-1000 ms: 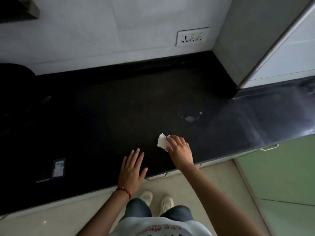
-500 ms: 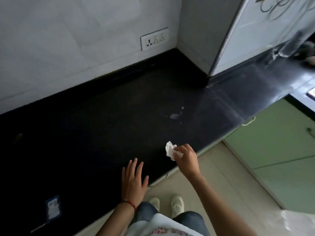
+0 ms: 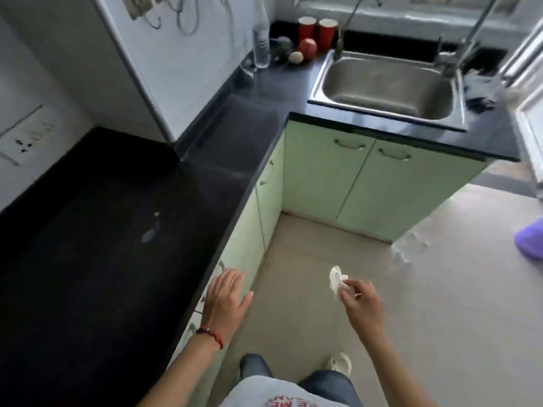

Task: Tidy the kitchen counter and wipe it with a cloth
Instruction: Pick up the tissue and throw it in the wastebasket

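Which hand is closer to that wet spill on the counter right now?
Left. The left hand is open at the counter edge, just right of the spill. The right hand holds the cloth out over the floor, farther away.

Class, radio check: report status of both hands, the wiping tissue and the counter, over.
Left hand open at counter edge. Right hand pinching crumpled tissue over the floor. Wet smear on counter unwiped. Nothing blocking.

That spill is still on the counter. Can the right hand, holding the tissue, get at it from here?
Probably not without stepping back: the right hand pinches the tissue over the floor, away from the spill, though nothing blocks the counter.
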`<control>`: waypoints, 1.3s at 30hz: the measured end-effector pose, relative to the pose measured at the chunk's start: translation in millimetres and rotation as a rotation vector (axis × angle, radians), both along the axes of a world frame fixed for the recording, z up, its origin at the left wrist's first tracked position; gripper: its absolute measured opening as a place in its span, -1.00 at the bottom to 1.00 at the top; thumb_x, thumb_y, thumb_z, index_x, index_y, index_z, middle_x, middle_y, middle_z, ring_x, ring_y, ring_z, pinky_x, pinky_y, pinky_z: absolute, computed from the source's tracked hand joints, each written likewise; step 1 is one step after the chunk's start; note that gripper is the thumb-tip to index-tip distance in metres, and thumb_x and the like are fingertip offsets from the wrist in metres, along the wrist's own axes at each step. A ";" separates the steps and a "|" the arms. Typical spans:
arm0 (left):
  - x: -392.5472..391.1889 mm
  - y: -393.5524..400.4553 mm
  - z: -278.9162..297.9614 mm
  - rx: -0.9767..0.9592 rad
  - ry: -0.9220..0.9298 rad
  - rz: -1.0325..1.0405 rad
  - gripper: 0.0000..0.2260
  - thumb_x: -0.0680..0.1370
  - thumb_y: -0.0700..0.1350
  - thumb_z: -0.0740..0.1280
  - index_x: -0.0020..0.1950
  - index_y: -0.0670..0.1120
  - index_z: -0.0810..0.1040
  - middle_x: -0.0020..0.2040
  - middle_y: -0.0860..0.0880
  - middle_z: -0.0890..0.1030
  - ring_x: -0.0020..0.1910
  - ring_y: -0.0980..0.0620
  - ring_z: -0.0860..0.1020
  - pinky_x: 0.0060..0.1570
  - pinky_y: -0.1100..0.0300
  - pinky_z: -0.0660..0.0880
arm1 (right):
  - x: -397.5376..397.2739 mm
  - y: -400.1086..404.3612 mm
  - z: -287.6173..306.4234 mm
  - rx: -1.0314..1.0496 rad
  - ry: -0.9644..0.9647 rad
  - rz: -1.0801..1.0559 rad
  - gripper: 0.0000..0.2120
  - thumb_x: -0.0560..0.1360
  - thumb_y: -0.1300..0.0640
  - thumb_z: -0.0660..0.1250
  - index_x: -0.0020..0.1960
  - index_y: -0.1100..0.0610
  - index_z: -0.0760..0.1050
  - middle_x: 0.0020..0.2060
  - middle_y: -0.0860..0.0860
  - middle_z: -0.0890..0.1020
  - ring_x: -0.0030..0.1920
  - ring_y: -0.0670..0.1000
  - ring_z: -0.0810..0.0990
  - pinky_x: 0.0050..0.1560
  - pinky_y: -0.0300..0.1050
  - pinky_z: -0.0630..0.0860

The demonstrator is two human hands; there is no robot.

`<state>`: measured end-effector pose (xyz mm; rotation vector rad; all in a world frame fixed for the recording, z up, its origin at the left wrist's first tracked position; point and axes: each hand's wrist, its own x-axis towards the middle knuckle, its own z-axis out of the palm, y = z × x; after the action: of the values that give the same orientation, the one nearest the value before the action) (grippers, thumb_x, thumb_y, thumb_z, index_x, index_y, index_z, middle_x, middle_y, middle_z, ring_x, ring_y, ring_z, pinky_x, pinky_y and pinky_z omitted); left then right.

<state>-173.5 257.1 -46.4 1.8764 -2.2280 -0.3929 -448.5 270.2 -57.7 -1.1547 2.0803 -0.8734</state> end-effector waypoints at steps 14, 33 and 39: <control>-333.3 -51.2 -27.5 0.561 0.171 -0.282 -0.66 0.54 -0.03 0.24 0.25 -0.17 0.45 0.27 -0.16 0.46 0.30 -0.10 0.38 0.32 0.09 0.24 | -284.2 131.1 -8.7 0.140 -0.159 -0.697 -0.94 0.41 0.24 0.37 -0.19 0.09 0.55 -0.18 0.12 0.60 -0.12 0.12 0.54 -0.14 -0.14 0.35; -703.5 -227.1 -48.5 0.809 0.080 -0.418 -0.75 0.54 -0.13 0.24 0.17 -0.19 0.51 0.12 -0.18 0.60 0.07 -0.06 0.54 0.03 0.22 0.37 | -582.6 30.2 -19.9 0.217 -0.092 -0.968 -0.90 0.38 0.30 0.37 -0.11 0.24 0.61 -0.12 0.17 0.59 -0.09 0.18 0.57 -0.14 -0.15 0.35; -875.2 -274.5 -24.1 0.774 0.145 -0.545 -0.71 0.55 -0.12 0.23 0.23 -0.20 0.46 0.14 -0.22 0.58 0.10 -0.12 0.54 0.04 0.20 0.38 | -666.7 23.1 -19.8 0.232 -0.145 -1.084 -0.89 0.40 0.25 0.38 -0.24 0.07 0.53 -0.22 0.06 0.52 -0.17 0.15 0.53 -0.16 -0.11 0.35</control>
<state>-1048.8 -17.4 -70.5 1.3518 -2.6723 -1.6108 -1115.2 293.2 -77.5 0.2521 2.5439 -1.0594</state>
